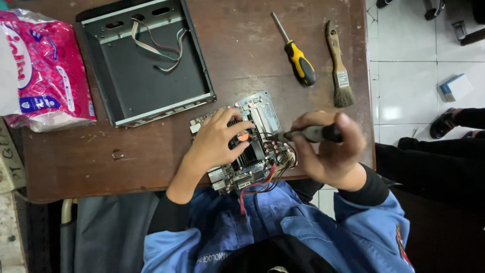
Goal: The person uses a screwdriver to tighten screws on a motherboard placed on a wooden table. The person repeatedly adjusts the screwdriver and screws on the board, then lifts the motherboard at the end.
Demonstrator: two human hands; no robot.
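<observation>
A small green circuit board (262,114) with a black heat sink and fan lies at the near edge of the brown wooden table (151,151). Red, black and yellow wires hang from the board over the table's edge. My left hand (217,141) rests flat on the board's left part, fingers spread across the fan. My right hand (328,151) grips a dark screwdriver (313,134) held level. Its tip points left at the board beside the fan.
An open black metal case (146,65) with loose ribbon wires sits at the back left. A yellow-and-black screwdriver (299,60) and a wooden brush (339,71) lie at the back right. A pink plastic package (45,71) is at the far left. Another person's leg (434,162) is at the right.
</observation>
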